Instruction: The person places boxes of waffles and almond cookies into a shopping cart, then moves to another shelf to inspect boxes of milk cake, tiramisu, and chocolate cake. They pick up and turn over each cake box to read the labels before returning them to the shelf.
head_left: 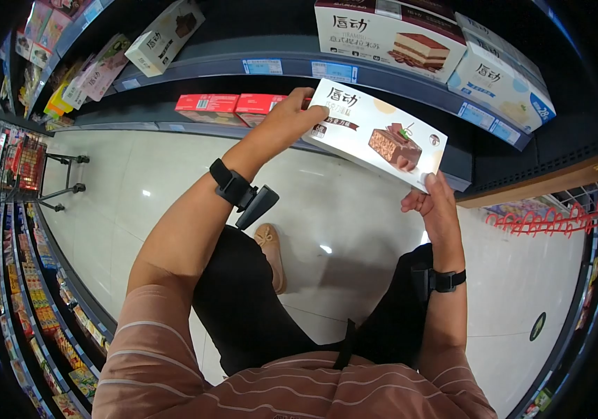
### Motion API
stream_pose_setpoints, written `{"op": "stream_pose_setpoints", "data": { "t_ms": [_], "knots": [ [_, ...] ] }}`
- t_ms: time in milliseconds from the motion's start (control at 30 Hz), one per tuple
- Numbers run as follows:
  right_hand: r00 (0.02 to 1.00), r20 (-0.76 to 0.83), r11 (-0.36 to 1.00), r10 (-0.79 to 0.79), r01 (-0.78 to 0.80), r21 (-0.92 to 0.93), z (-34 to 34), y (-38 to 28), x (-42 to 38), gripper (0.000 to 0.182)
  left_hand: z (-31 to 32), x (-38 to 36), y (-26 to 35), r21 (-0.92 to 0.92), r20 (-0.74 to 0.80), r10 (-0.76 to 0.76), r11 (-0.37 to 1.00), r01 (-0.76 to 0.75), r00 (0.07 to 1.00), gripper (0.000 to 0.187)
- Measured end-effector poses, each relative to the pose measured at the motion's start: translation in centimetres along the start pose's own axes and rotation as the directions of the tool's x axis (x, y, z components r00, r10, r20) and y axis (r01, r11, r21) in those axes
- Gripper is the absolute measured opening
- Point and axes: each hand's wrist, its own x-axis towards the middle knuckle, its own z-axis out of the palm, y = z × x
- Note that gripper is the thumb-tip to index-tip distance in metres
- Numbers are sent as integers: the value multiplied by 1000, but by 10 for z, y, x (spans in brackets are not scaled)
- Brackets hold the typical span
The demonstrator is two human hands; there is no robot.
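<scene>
A white cake box with a chocolate cake picture is held up between both hands, in front of the shelf. My left hand grips its left end, thumb on the printed face. At the lower right corner, my right hand holds the box with thumb and fingertips, other fingers curled below. Behind it on the upper shelf stand a tiramisu box and a white and blue box. Red boxes lie on the lower shelf, left of the held box.
The shelf edge with price tags runs across the top. Another white box leans at upper left. A red shopping cart stands far left, above racks of packaged goods. Red hooks hang at the right.
</scene>
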Motion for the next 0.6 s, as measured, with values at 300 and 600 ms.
{"op": "stream_pose_setpoints", "data": {
  "t_ms": [300,600],
  "knots": [
    [1000,-2,1000,14,-14,12,5,-1,3,48,-3,3,-11,-27,-19,2,1000,-2,1000,77],
    [999,33,1000,20,-21,14,7,4,8,48,-7,-3,-9,-27,-44,11,1000,-13,999,72]
  ]
}}
